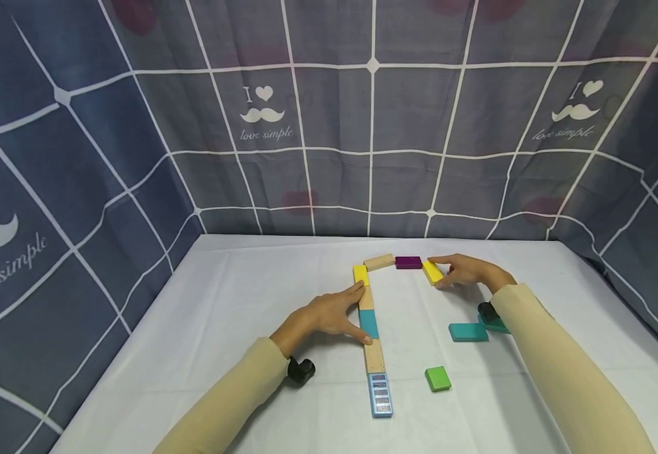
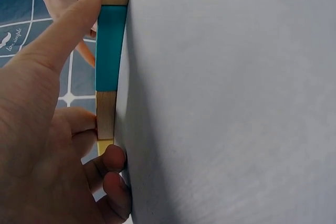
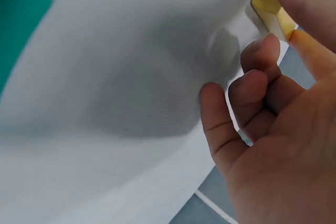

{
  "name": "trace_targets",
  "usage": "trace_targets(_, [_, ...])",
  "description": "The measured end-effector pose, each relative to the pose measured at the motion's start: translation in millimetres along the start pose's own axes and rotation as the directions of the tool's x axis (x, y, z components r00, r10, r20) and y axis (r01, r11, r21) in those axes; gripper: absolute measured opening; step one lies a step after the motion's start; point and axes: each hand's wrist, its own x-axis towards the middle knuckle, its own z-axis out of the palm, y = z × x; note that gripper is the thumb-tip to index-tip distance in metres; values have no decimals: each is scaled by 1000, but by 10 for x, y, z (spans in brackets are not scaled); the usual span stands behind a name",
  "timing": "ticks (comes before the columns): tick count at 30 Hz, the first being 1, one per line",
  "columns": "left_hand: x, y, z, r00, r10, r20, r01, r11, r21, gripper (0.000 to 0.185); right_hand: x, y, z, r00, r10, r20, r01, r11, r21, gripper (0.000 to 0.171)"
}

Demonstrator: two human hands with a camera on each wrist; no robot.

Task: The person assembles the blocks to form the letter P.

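So from my end: flat wooden blocks are laid on the white tabletop point(image 1: 249, 302) in an arch shape. The left leg is a straight column running away from me, and my left hand point(image 1: 329, 315) lies flat against its left edge, fingers straight, thumb at the teal block point(image 1: 369, 323) and fingertips up by the yellow block point(image 1: 360, 275). It isn't gripping anything, just pressed along the side.

The piece that matters is the angled yellow block point(image 1: 433, 272) at the top right corner, just beside the purple block point(image 1: 408, 262). My right hand point(image 1: 467, 272) is on it; the right wrist view shows the thumb and forefinger pinching it, other fingers curled loosely against the cloth. Its long axis runs diagonally, far end toward the purple block, near end pointing back down toward me and right. The right hand is plainly the nearer one. Two teal blocks point(image 1: 467, 332) and a green block point(image 1: 438, 378) lie loose well below it.
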Motion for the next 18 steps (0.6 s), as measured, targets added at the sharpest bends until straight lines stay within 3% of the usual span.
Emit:
trace_targets(5, [6, -1, -5, 1000, -2, 1, 2, 1000, -2, 119, -24, 2, 21, 999, -27, -26, 28, 999, 18, 81])
trace_targets(11, [7, 2, -10, 1000, -2, 2, 2, 1000, 5, 117, -117, 51, 38, 988, -98, -119, 103, 994, 36, 81])
trace_targets(18, [12, -1, 4, 1000, -14, 4, 14, 1000, -7, 118, -507, 140, 50, 987, -102, -125, 107, 994, 35, 61])
